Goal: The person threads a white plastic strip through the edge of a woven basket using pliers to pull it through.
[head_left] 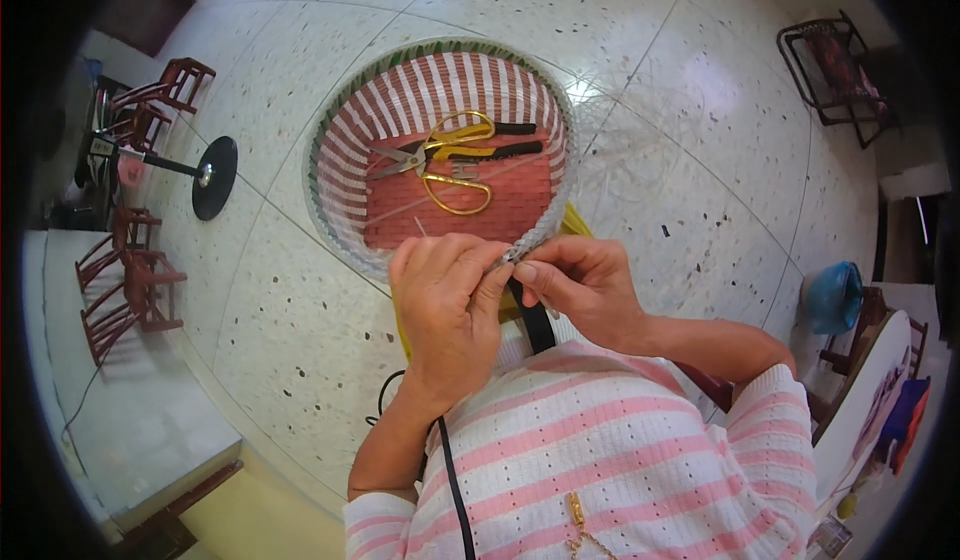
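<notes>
A round woven basket (345, 85) with red and white striped walls and a pale braided rim stands in front of me. My left hand (450, 295) is closed over its near rim, fingers curled inward and thumb toward the right hand. Beside it, my right hand (580, 282) pinches with thumb and index finger at the same stretch of rim; what lies between those fingertips is too small to make out. A thin pale strip (420, 227) pokes up by the left knuckles. Inside the basket lie gold-handled scissors (488, 195) and a cutting tool with yellow and black handles (490, 150).
Loose translucent strips (640, 150) lie on the speckled tile floor right of the basket. A round black stand base (214, 178) and small wooden chairs (150, 280) are at the left. A blue bin (833, 297) and a folding chair (838, 75) stand at the right.
</notes>
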Available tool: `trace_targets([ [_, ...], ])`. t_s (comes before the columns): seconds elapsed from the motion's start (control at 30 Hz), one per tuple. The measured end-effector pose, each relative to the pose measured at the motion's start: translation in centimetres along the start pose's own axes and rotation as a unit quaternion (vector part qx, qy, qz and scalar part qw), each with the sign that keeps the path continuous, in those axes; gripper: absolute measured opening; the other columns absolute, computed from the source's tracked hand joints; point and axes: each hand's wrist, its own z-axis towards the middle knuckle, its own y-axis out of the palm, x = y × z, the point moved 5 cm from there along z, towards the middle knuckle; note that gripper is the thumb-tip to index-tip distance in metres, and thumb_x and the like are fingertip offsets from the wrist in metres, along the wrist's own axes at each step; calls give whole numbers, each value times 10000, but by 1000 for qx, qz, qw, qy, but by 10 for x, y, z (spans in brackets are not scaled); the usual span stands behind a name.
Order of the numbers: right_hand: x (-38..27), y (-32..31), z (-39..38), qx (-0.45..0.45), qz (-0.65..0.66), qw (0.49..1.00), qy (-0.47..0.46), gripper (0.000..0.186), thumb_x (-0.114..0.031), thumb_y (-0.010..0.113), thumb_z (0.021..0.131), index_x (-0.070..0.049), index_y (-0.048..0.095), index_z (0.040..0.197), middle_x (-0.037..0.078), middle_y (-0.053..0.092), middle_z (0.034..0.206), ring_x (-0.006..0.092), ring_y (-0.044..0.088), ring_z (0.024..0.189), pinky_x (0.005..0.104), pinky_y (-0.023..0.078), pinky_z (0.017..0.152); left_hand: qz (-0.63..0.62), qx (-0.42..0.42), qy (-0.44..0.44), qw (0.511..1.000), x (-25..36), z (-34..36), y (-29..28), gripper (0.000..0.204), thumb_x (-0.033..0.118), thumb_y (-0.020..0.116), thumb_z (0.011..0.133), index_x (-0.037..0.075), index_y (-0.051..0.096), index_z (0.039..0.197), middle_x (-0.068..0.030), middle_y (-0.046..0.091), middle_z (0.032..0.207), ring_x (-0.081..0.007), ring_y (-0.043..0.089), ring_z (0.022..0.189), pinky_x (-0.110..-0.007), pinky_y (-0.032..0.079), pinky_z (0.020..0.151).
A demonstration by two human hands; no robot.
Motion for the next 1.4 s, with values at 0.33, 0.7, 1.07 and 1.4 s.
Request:
trace_targets([
  [0.33,-1,5,-4,13,103,992,66,189,-166,671,981,14,722,955,15,676,720,32,502,529,199,382,457,0,1,-1,1000,2,1,-1,125,120,711,842,41,700,938,-66,660,877,-259,595,842,-397,392,862],
  [0.7,-5,8,-8,29,200,961,189,214,-181,668,981,31,703,982,54,693,768,74,572,536,213,414,441,5,-54,56,997,3,-2,-8,282,231,703,870,37,688,1073,-87,661,988,-281,597,905,-423,394,875],
  [1.07,-46,3,-5,12,-156,983,-100,161,-17,629,968,52,627,1113,54,671,717,70,655,618,215,499,487,5,-65,48,997,0,-6,-6,402,312,746,820,43,681,1111,-76,652,1014,-278,594,940,-430,392,884],
  [1.4,-71,0,32,-52,-242,945,-214,45,40,595,923,11,620,899,54,585,632,94,578,542,257,444,481,-17,-44,49,998,5,-5,-7,564,444,827,715,23,692,1065,-87,646,1000,-277,580,919,-426,382,894],
])
